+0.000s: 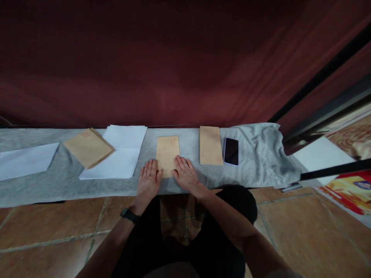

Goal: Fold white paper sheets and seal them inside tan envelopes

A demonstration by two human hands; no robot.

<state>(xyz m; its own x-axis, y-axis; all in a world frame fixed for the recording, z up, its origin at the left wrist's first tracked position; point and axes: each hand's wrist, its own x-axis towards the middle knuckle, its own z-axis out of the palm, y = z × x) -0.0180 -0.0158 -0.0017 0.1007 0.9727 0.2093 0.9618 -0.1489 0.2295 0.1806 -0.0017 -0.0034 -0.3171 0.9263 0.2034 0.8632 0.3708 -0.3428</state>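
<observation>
My left hand (148,180) and my right hand (185,173) lie flat, fingers stretched out, on the near end of a brown envelope (167,152) that rests on a grey cloth (188,146) spread on the floor. The left hand covers the envelope's near left corner, the right hand its near right corner. A black watch sits on my left wrist. Neither hand grips anything.
A second brown envelope (210,145) and a dark phone (231,151) lie to the right. Left are white sheets (121,152), a stack of brown envelopes (87,147) and another white sheet (26,160). A dark red curtain (162,61) hangs behind; tiled floor (58,224) in front.
</observation>
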